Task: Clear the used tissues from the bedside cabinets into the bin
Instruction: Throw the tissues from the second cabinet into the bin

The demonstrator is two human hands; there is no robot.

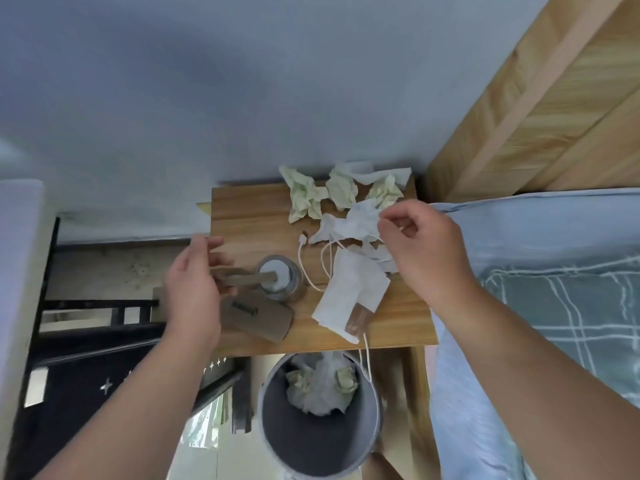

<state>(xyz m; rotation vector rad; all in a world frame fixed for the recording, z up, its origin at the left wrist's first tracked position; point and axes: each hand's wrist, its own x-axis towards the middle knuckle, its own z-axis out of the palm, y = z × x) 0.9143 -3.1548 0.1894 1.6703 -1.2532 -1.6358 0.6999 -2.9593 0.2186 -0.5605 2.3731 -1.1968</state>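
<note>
Several crumpled tissues lie on the wooden bedside cabinet (pixel 249 216): pale green ones (pixel 304 195) at the back and white ones (pixel 353 220) in the middle. My right hand (pixel 426 244) pinches the edge of a white tissue with thumb and forefinger. My left hand (pixel 194 278) hovers over the cabinet's left edge with fingers apart, holding nothing. A grey round bin (pixel 322 445) stands on the floor just in front of the cabinet, with green and white tissues (pixel 322 386) inside it.
On the cabinet stand a glass jar with a wooden stick (pixel 280 277), a brown case (pixel 256 317), a flat white packet (pixel 349 296) and a white cable (pixel 311 268). A bed with blue bedding (pixel 536 271) is at the right, a dark shelf (pixel 86 358) at the left.
</note>
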